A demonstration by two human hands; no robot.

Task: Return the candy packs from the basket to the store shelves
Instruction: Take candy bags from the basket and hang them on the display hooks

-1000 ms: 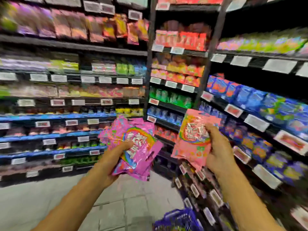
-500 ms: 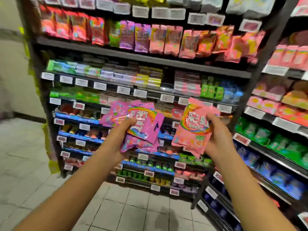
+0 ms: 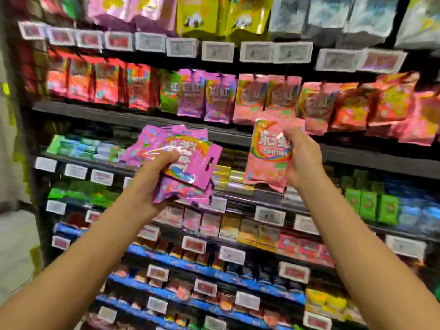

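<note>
At the frame's left edge pale floor (image 3: 16,236) meets black store shelves (image 3: 133,116) lined with price tags, before which the left hand (image 3: 152,172) grips stacked magenta candy packs (image 3: 188,160) at centre and the right hand (image 3: 303,160) clasps a pink candy pack (image 3: 266,156) right of centre, just below hanging pink packs (image 3: 269,96).

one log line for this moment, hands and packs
left hand: grips magenta packs | right hand: grips salmon pack | facing shelves

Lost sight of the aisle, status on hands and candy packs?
Left hand grips magenta packs. Right hand grips one salmon-pink pack, just below matching hanging packs. Nothing in the way.
</note>
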